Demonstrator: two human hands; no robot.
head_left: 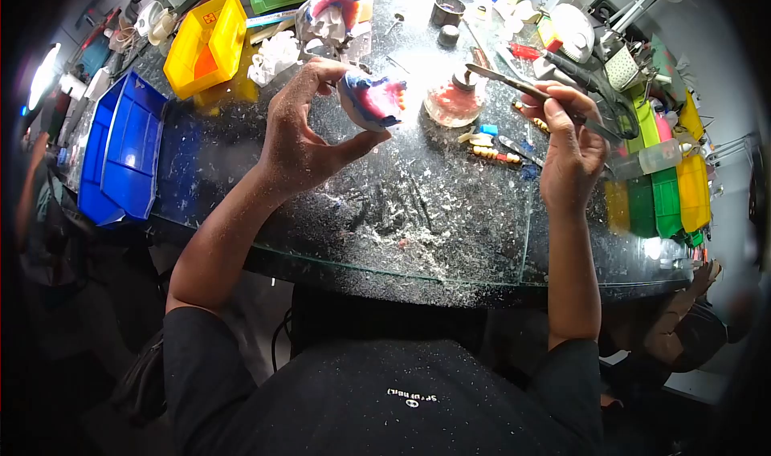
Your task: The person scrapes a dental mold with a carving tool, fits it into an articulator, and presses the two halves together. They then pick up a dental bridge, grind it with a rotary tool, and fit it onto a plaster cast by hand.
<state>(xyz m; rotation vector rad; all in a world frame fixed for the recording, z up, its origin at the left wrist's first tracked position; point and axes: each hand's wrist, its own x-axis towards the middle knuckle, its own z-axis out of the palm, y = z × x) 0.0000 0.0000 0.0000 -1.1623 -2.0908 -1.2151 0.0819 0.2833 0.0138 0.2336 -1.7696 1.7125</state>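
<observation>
My left hand is closed around a dental model, thumb below and fingers above, raised over the bench. Pink wax with a row of teeth shows on the model, with blue material along its edges. Between the thumb and fingers of my right hand is a slim wax knife, its blade pointing left. The blade tip overlaps the top of a glass spirit lamp holding reddish liquid. Below the knife lie strips of artificial teeth and a small blue piece.
White shavings litter the dark bench near its front edge. At left stand a blue bin and a yellow bin. Another dental model and crumpled tissue lie behind. A corded handpiece is at right, near another person.
</observation>
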